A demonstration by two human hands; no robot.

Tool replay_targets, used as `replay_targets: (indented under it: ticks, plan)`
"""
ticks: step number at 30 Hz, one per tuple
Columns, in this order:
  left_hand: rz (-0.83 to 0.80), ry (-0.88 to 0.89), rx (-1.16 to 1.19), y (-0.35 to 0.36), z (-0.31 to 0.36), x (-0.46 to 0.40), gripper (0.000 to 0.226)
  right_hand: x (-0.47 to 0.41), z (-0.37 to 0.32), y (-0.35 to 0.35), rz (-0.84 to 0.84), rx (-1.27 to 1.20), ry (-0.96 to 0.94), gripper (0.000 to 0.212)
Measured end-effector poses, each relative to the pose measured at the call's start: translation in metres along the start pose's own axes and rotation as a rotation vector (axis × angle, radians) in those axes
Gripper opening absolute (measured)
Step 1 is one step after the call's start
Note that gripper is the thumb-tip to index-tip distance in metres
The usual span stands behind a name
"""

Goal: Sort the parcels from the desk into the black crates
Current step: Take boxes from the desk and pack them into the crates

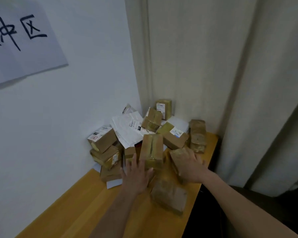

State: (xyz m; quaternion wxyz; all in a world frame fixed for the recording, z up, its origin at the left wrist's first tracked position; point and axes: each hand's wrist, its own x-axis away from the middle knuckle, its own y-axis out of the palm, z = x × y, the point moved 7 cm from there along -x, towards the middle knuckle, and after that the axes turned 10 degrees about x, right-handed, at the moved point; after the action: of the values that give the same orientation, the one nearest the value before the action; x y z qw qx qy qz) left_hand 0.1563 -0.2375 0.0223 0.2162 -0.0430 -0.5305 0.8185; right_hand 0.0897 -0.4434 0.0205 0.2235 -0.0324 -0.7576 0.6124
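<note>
We see a pale curtain (213, 66) filling the right side and a white wall (76, 100) on the left, which carries a paper sign (21, 42) with black brush characters. Below them a wooden table (86, 208) runs into the corner, and there the parcels are heaped – mostly taped brown cardboard boxes, none of them in a crate. A white mailer bag (127, 129) lies across the middle of the heap, with a labelled box (102, 138) to its left leaning on the wall and a small upright box (163, 108) at the very back. A tall box (197, 136) stands at the right edge of the pile, close to the curtain. Nearest to us, a blurred brown parcel (169, 194) sits on the table by its right edge. Our left hand (136, 176) is spread wide, fingers straight, its fingertips against the lower end of a long taped box (152, 151) – touching, not gripping. Our right hand (190, 166) lies over a tilted box (177, 160), fingers curved round its top.
</note>
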Motion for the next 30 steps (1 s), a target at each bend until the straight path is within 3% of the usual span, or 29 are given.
replay_targets:
  ticks: [6, 11, 16, 20, 25, 30]
  plan:
    - [-0.047, -0.181, -0.017, 0.03, -0.014, -0.084, 0.066, -0.118, -0.005, 0.035, -0.162, 0.018, -0.274, 0.063]
    - [-0.16, -0.256, 0.041, 0.05, -0.005, -0.147, 0.088, -0.196, 0.027, 0.041, -0.224, 0.028, -0.247, 0.033]
    - [-0.181, -0.304, 0.046, 0.08, -0.001, -0.185, 0.115, -0.236, 0.033, 0.06, -0.292, 0.088, -0.289, 0.044]
    - [-0.177, -0.366, 0.02, 0.098, -0.01, -0.199, 0.12, -0.237, 0.029, 0.089, -0.359, 0.079, -0.335, 0.085]
    - [-0.232, -0.393, 0.045, 0.111, -0.018, -0.21, 0.118, -0.24, 0.042, 0.112, -0.417, 0.083, -0.249, 0.09]
    - [-0.203, -0.419, 0.042, 0.118, -0.013, -0.21, 0.12, -0.238, 0.047, 0.123, -0.402, 0.079, -0.193, 0.08]
